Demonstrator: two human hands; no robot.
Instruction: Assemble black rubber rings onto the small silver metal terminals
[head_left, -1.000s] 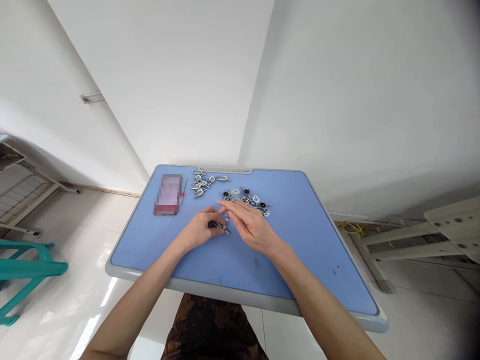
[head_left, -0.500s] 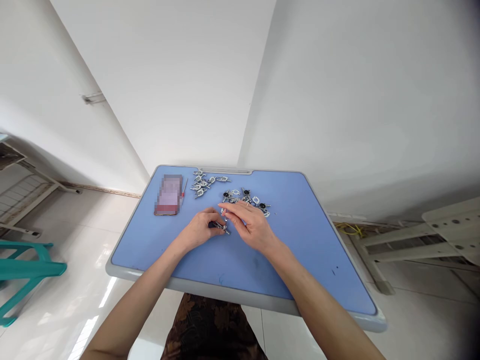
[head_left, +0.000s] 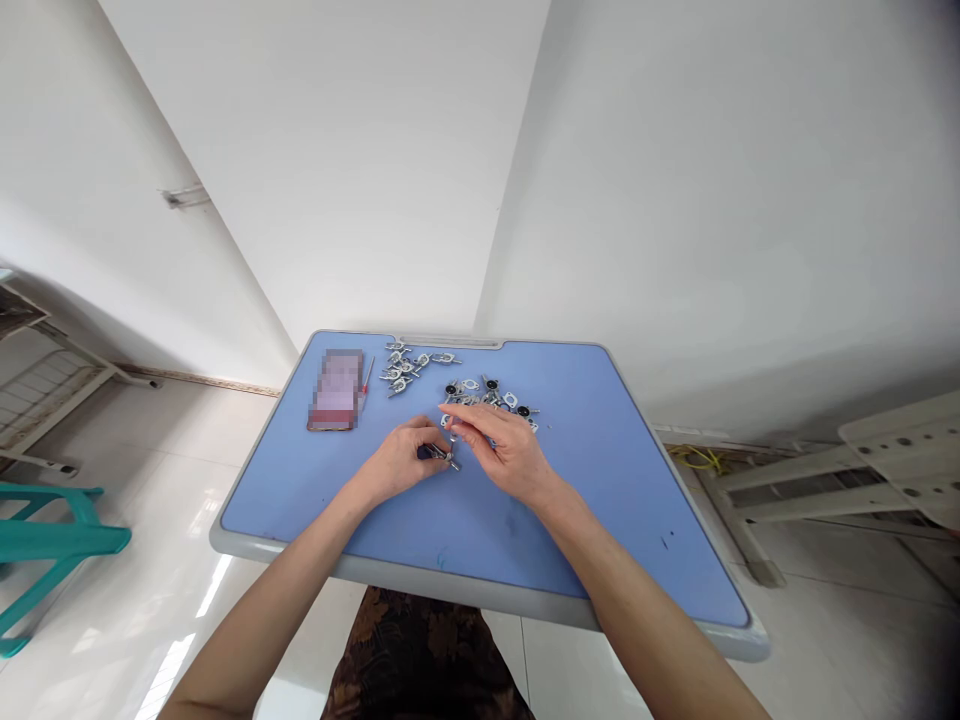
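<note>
My left hand is closed on a small metal part just above the blue tabletop. Beside it on the right, my right hand has its fingers pinched round a small screwdriver, mostly hidden by the fingers, whose thin shaft points down at the metal part. Just beyond my right hand lie several metal parts with round black pieces and flat oval plates. Farther left is a pile of similar metal parts.
A phone-like object, blurred out, lies at the table's left, with a thin red-handled tool beside it. White walls stand behind the table. A green stool is on the floor at left, a metal frame at right.
Both hands stay in nearly the same place. My right hand's fingertips have shifted very slightly over the metal part, which remains in my left hand.
</note>
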